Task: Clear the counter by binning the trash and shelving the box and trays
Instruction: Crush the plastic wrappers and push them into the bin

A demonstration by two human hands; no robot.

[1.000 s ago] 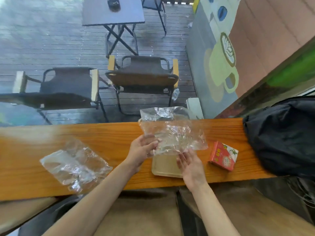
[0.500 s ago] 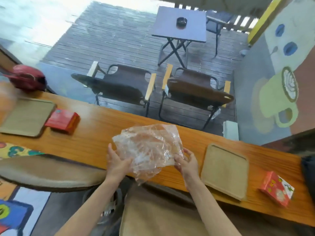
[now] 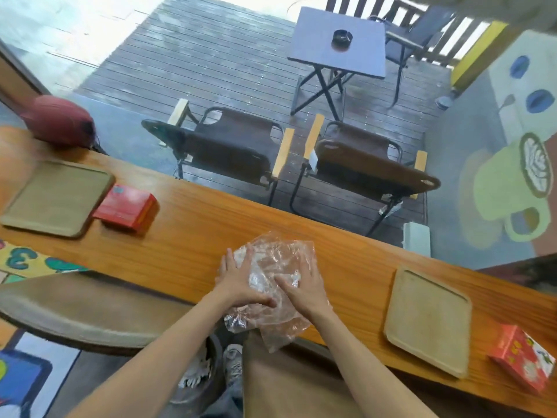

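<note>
Clear crumpled plastic wrap (image 3: 275, 257) lies on the wooden counter (image 3: 196, 236) near its front edge. My left hand (image 3: 241, 282) and my right hand (image 3: 304, 285) both press flat on top of it, fingers spread. One tan tray (image 3: 428, 321) rests to the right, with a red printed box (image 3: 523, 360) beyond it. Another tan tray (image 3: 54, 197) lies at the far left, and a red box (image 3: 126, 208) sits beside it.
A dark red bag (image 3: 60, 122) sits at the counter's far left end. Below the counter are a brown stool seat (image 3: 84, 315) and a bin (image 3: 199, 375) holding trash. Outside are two folding chairs (image 3: 235, 152) and a small table (image 3: 337, 43).
The plastic wrap was held up in both hands; now it lies on the counter with both hands pressed down on it. The view has shifted left along the counter.
</note>
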